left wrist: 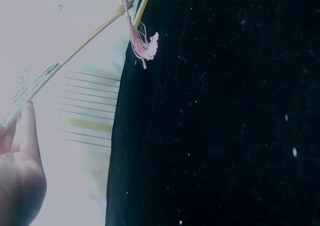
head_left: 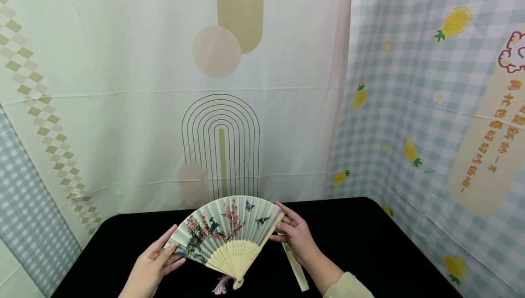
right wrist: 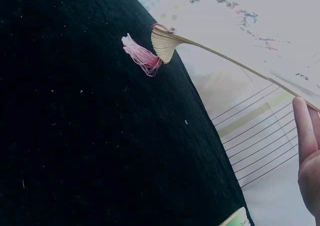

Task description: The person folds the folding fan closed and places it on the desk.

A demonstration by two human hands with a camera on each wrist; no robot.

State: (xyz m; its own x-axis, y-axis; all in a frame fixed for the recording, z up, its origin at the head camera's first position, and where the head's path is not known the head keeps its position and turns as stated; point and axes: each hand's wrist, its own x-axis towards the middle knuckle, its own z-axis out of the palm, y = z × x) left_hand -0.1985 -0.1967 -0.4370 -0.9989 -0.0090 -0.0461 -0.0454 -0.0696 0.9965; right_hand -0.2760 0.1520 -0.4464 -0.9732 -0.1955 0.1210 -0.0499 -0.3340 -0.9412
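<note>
Left hand [head_left: 149, 264]: pinches the fan [head_left: 235, 252] by its left edge, thumb on the painted face; the fingers close on the border, not spread wide.
Right hand [head_left: 297, 236]: pinches the opposite edge near the upper corner, the index finger reaching along the rim.
Both hands: 2, well apart, with the fan stretched between them.
Fan: spread into a broad arc, painted side up, its pivot end toward the person; held off the surface (both wrist views show it nearly edge-on, and washed out by glare).
Painting: pink blossoms [head_left: 233, 218], 1 dark blue bird [head_left: 213, 225] and 2 butterflies [head_left: 249, 206].
Tassel [head_left: 222, 285]: pink, hanging from the pivot.
Strip [head_left: 296, 267]: narrow, cream with green marks, lying beside the fan; the right hand hides its upper end in the head view.
Sleeve [head_left: 347, 285]: pale, at the right forearm.
Table [head_left: 361, 252]: black cover, pale specks in the wrist views.
Room: a cream cloth [head_left: 123, 143] with arches behind; a blue checked cloth [head_left: 410, 61] with pineapples [head_left: 453, 22] at right.
</note>
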